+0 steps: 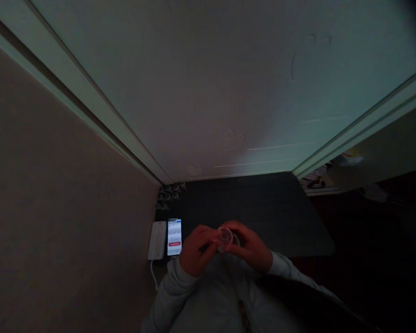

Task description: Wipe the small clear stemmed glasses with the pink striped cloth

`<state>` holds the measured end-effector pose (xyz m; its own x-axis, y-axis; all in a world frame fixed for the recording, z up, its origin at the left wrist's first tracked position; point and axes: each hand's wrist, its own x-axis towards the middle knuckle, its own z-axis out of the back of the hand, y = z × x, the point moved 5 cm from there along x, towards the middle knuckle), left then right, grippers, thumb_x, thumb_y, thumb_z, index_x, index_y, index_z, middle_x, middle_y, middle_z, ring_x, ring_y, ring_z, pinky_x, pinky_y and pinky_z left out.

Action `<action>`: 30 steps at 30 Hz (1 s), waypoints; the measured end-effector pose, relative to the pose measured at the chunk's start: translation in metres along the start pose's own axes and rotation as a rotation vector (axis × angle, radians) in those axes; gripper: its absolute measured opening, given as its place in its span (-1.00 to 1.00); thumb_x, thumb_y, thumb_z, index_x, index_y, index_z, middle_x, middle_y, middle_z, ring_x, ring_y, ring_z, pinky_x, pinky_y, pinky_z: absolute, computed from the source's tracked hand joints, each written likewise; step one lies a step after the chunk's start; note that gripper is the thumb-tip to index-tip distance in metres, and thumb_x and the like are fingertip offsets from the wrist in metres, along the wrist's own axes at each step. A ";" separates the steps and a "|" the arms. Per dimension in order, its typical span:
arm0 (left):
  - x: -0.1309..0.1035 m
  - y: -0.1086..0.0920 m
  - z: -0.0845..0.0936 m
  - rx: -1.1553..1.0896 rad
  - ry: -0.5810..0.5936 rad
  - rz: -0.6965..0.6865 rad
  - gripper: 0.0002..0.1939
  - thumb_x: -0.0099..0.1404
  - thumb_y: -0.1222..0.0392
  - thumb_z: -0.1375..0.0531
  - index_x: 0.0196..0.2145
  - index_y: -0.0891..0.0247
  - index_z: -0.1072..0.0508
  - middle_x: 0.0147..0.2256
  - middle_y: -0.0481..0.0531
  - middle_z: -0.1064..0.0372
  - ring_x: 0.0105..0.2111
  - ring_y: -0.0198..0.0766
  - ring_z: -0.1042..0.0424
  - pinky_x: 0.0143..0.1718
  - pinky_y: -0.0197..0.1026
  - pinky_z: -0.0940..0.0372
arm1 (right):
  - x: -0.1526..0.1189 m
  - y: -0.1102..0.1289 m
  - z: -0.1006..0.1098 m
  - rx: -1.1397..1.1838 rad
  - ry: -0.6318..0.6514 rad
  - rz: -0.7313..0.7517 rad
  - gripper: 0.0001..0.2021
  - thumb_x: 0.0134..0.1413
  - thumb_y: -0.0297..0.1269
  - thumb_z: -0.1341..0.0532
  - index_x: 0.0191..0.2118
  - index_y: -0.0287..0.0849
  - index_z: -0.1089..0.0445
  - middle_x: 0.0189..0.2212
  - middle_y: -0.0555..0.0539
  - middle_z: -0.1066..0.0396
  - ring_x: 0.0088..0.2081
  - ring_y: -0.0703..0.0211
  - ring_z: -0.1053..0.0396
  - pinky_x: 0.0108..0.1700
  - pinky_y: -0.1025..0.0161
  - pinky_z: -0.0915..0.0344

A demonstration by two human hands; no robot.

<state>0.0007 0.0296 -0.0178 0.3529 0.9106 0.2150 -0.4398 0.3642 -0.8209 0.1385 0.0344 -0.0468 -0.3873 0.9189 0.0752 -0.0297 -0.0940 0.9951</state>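
Fingers of the left hand [196, 252] and right hand [252, 249] are clamped on a small, round, clear plastic container [225, 237], held between them by a dark grey, finely streaked tabletop [246, 199]. From it, a lit, white-screened smartphone [174, 233] lies at nine o'clock — just beyond, a flat white rectangular device [156, 240] with a white cable [153, 274] — and small, clear, shiny pieces [169, 195] cluster at ten o'clock

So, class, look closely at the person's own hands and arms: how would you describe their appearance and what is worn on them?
The left hand and right hand have no gloves. The left sleeve and right sleeve are long, pale greyish and plain, reaching the wrists. The dim light hides finer details.
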 end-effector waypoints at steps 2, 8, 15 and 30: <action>0.000 -0.004 0.001 0.046 -0.006 -0.059 -0.79 0.15 0.29 -0.06 -0.24 0.21 -0.39 -0.38 0.06 -0.34 -0.38 -0.27 -0.35 -0.40 -0.24 -0.29 | -0.001 -0.002 0.000 0.000 0.005 -0.019 -0.66 -0.13 -0.24 -0.23 -0.16 -0.11 -0.25 -0.26 -0.08 -0.33 -0.22 0.14 -0.32 -0.19 0.19 -0.26; 0.000 -0.010 0.001 0.072 -0.007 -0.104 -0.79 0.16 0.32 -0.06 -0.23 0.20 -0.37 -0.37 0.05 -0.30 -0.37 -0.30 -0.33 -0.39 -0.27 -0.29 | -0.001 0.003 0.002 -0.075 0.012 0.011 -0.63 -0.15 -0.27 -0.24 -0.13 -0.09 -0.26 -0.23 -0.09 -0.36 -0.21 0.13 -0.32 -0.17 0.17 -0.26; 0.002 -0.012 0.003 0.028 0.002 -0.093 -0.81 0.14 0.35 -0.06 -0.27 0.24 -0.38 -0.37 0.07 -0.31 -0.36 -0.29 -0.33 -0.38 -0.25 -0.29 | 0.001 0.006 0.003 -0.060 0.003 0.032 -0.65 -0.15 -0.27 -0.24 -0.14 -0.11 -0.26 -0.25 -0.08 -0.37 -0.23 0.15 -0.33 -0.19 0.21 -0.28; 0.000 -0.008 0.000 -0.024 -0.022 0.048 -0.73 0.08 0.32 -0.10 -0.21 0.25 -0.36 -0.35 0.06 -0.36 -0.38 -0.28 -0.34 -0.39 -0.26 -0.26 | 0.002 0.012 0.002 -0.086 -0.015 0.098 -0.71 -0.14 -0.30 -0.24 -0.21 -0.13 -0.26 -0.32 -0.06 -0.37 -0.28 0.19 -0.34 -0.25 0.27 -0.28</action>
<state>0.0039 0.0265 -0.0107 0.3134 0.9312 0.1862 -0.4357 0.3152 -0.8431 0.1387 0.0359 -0.0341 -0.3782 0.9092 0.1739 -0.0716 -0.2160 0.9738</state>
